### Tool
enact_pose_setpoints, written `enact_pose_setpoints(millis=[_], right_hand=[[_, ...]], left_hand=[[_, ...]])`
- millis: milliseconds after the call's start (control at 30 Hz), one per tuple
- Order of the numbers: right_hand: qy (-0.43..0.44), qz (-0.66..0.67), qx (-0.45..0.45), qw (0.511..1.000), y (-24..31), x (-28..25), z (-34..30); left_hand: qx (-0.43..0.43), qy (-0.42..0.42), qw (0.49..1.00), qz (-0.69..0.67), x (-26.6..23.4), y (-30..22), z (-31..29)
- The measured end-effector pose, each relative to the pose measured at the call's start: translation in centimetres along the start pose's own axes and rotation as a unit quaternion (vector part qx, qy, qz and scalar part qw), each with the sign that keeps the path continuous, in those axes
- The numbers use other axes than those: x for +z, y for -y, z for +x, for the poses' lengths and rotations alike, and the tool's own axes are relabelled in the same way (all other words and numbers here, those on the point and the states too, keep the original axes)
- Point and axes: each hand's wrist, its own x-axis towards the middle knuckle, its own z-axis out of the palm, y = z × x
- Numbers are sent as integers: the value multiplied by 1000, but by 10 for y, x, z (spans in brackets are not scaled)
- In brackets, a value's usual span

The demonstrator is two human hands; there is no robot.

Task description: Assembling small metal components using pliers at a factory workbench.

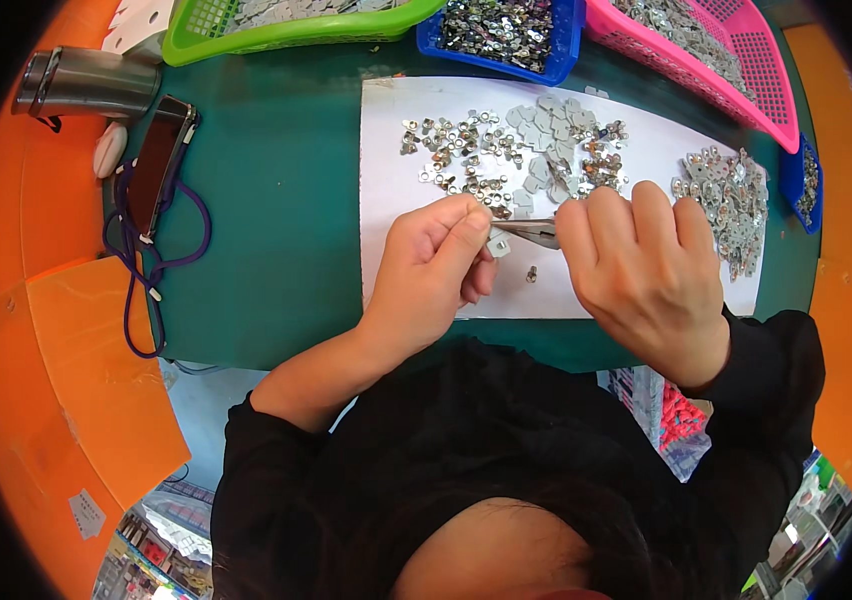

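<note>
Pinching, left grip: thumb and fingers of the left grip (436, 262) grasp a grey plate (499, 241), flat with a hole in it, its free part jutting out by the thumb tip.
Clenched, right grip: the right grip (646, 270) wraps pliers (536, 232), handles hidden in the fist; the nose points left and meets the plate or lies against it, I cannot tell which.
Slip risk: a loosened left pinch could let the plate twist or spring away; with the nose so close, a slip could nip the thumb.
Loose fitting: one small metal fitting (532, 273) lies between the grips, on their body side; a careless sweep could knock it away.
White sheet: the sheet (381, 200) carries ring-shaped fittings (486, 150) and plain plates (546, 122) beyond the grips, and a mixed heap (731, 205) right of the right grip; crowding could mix the piles.
Far counter: on the green counter (266, 150), a blue tray (506, 68) stands beyond both grips.
Label: well left of the left grip, a white sticker (87, 512) bears print too small to read; no brand is legible.
</note>
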Motion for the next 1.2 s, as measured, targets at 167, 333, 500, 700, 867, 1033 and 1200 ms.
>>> enact_pose_setpoints(millis=[167,333,500,700,867,1033,1200], right_hand=[[-20,311,10,950,-27,-2,10],[94,438,-33,893,-52,0,5],[138,432,-62,889,-57,-2,6],[161,444,-87,877,-64,0,10],[213,484,-109,842,-70,5,18],[168,472,-123,857,-67,11,14],[187,438,-124,871,-69,6,17]], left_hand=[[190,-17,951,242,0,-6,2],[314,42,869,379,-5,-11,5],[359,90,817,443,-2,-13,8],[360,115,798,469,-3,-9,10],[366,131,793,469,-1,-8,10],[347,132,815,445,-3,-6,9],[315,113,832,443,-1,-5,5]])
